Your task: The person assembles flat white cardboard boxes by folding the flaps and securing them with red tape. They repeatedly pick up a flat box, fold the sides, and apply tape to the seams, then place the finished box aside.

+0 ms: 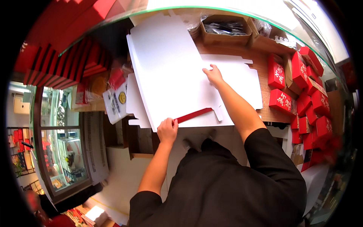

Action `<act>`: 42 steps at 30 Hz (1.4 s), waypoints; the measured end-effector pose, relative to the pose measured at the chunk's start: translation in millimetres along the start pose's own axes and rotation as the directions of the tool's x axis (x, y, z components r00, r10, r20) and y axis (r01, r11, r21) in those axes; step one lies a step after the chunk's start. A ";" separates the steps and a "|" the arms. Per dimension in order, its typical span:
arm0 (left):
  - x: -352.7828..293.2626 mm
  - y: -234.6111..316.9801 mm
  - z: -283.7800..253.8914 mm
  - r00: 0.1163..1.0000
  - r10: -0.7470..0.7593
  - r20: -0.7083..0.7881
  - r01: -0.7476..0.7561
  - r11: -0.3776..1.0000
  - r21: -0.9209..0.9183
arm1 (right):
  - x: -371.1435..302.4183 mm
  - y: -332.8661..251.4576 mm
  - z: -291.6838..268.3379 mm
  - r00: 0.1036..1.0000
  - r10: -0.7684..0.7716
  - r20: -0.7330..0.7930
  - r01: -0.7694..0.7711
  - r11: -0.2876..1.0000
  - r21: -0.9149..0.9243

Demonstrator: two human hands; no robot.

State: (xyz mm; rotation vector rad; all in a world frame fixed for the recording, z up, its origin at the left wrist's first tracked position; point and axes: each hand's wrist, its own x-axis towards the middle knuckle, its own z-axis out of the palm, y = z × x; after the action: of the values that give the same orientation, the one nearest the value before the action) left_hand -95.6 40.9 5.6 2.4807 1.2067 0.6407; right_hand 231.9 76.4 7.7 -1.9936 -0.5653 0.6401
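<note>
A large white flat cardboard box blank (166, 64) lies on a wooden table, tilted across another white blank (238, 81) beneath it. Along the near edge of the top one, a folded flap shows a narrow red strip (194, 115). My left hand (167, 130) is closed on the near edge, at the left end of this strip. Over the right edge of the top blank is my right hand (214, 75), fingers apart with nothing visible in them; whether it presses on the cardboard I cannot tell.
Several red boxes with pale floral prints (283, 101) are piled at the right. A brown carton (226, 36) with dark plastic-wrapped items stands at the back. Red boxes (68, 62) are stacked at the left, near a white packet (114, 103). A green-edged glass shelf (166, 7) crosses above.
</note>
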 end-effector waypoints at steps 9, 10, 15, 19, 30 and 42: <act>-30.8 32.8 -26.0 0.984 0.156 -0.080 -0.160 0.986 -0.042 | -103.8 -90.9 -66.5 0.954 -0.299 0.034 0.259 0.872 0.416; -33.1 32.7 -27.8 0.979 0.182 -0.090 -0.187 0.981 -0.052 | -122.0 -87.2 -80.3 0.963 -0.268 0.006 0.241 0.875 0.420; -14.5 16.4 -46.9 0.935 0.335 -0.120 -0.340 0.940 -0.027 | -184.7 -34.6 -117.2 0.998 -0.046 -0.041 0.061 0.802 0.594; 23.7 -19.6 -65.7 0.911 0.375 -0.169 -0.355 0.925 0.139 | -230.3 -2.5 -86.3 0.999 0.028 -0.040 0.011 0.668 0.744; 3.0 31.4 -42.6 0.840 0.515 0.170 -0.511 0.857 -0.067 | -228.5 37.9 20.8 0.847 0.295 0.442 -0.530 0.421 0.736; 1.7 -41.8 -44.9 0.795 0.569 0.210 -0.579 0.815 -0.017 | -200.1 70.0 -93.6 0.729 -0.548 0.410 0.670 0.447 -0.593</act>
State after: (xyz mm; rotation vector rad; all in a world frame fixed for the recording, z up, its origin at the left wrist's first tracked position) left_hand -145.5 70.8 25.3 2.8775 0.3722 0.4690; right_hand 149.3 -139.1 27.8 -2.1835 -1.7839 0.0826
